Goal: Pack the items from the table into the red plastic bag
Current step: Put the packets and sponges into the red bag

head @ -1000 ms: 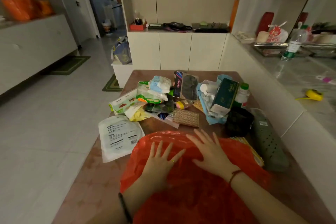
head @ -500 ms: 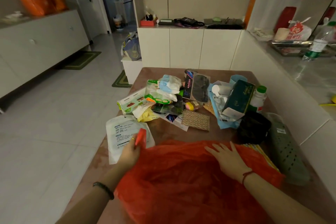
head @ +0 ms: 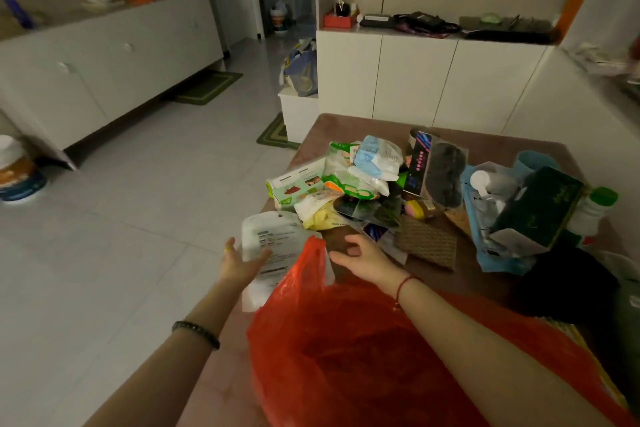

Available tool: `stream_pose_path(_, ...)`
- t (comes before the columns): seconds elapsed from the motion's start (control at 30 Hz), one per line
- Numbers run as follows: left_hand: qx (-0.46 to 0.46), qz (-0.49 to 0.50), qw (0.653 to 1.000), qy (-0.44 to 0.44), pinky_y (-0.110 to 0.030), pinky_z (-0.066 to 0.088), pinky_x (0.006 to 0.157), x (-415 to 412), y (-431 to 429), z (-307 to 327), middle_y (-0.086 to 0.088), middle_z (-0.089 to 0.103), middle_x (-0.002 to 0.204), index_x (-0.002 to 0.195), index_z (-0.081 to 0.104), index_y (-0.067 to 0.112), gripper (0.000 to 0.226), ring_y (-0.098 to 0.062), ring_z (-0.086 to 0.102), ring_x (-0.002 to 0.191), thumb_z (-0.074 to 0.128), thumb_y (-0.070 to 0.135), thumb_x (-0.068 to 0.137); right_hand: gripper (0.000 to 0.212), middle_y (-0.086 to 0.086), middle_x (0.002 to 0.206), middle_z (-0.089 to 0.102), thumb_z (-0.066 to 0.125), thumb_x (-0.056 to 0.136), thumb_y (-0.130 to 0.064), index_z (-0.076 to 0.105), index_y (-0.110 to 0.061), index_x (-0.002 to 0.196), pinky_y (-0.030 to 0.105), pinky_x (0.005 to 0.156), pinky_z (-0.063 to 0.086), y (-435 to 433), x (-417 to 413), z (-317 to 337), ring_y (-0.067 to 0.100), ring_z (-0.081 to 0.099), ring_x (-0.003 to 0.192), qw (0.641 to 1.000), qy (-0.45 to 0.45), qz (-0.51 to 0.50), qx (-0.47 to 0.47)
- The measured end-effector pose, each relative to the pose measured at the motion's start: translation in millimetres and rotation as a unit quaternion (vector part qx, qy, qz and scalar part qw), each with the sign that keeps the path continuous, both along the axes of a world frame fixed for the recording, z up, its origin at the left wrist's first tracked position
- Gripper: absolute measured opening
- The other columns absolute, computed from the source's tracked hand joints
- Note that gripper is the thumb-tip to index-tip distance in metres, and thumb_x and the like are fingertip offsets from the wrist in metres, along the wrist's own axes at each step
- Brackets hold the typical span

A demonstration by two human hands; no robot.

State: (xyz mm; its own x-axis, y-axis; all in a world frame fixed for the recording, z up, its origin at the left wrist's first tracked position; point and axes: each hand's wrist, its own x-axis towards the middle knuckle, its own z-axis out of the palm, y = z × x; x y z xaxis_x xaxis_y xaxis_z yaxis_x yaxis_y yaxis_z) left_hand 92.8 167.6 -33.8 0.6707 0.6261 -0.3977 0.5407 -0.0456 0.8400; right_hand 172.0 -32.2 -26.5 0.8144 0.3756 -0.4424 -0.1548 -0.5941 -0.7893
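The red plastic bag [head: 363,357] lies crumpled at the near edge of the table [head: 485,146], one handle loop [head: 311,260] standing up. A flat white pouch [head: 273,239] lies beside it, perhaps partly underneath. Behind are heaped a green-and-white box [head: 294,189], a dark green carton [head: 540,208] and a woven pad [head: 426,246].

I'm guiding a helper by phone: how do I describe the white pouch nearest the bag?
On the brown table, look at the near-left edge, just past the red plastic bag. The white pouch lies flat there, in front of the heap: plain white with small black print.
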Motion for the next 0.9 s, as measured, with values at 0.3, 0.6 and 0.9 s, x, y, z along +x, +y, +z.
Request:
stream_pose_path(0.3,-0.051,0.035,0.998,0.013,-0.043,0.056,0.081,5,15,-30,-0.014,0.067,0.101,0.125,0.053,0.004,0.054,-0.031,0.067,0.087,0.073,0.017,0.077,0.029,0.012,0.109,0.064,0.048,0.093,-0.013,0.058,-0.003,0.118,0.026,0.068,0.048,56,13,-54,0.021,0.058,0.083,0.985,0.119,-0.128,0.012)
stream_pose_path(0.6,-0.143,0.001,0.987,-0.076,-0.027,0.057,0.045,12,21,9,-0.016,0.064,0.086,0.094,0.053,0.005,0.016,-0.025,0.064,0.066,0.062,-0.002,0.083,0.034,0.015,0.098,0.067,0.064,0.082,-0.004,0.058,-0.002,0.115,0.044,0.086,0.054,48,17,-15,0.030,0.065,0.093,0.963,0.167,-0.139,0.157)
stream_pose_path(0.9,-0.235,-0.169,0.924,-0.249,-0.029,0.059,0.058,11,-4,115,-0.013,0.074,0.099,0.106,0.066,0.006,0.045,-0.021,0.074,0.076,0.080,0.014,0.063,0.029,0.000,0.096,0.074,0.059,0.085,-0.001,0.060,-0.020,0.107,0.034,0.077,0.059,5,1,94,0.016,0.070,0.089,0.915,0.018,-0.083,0.394)
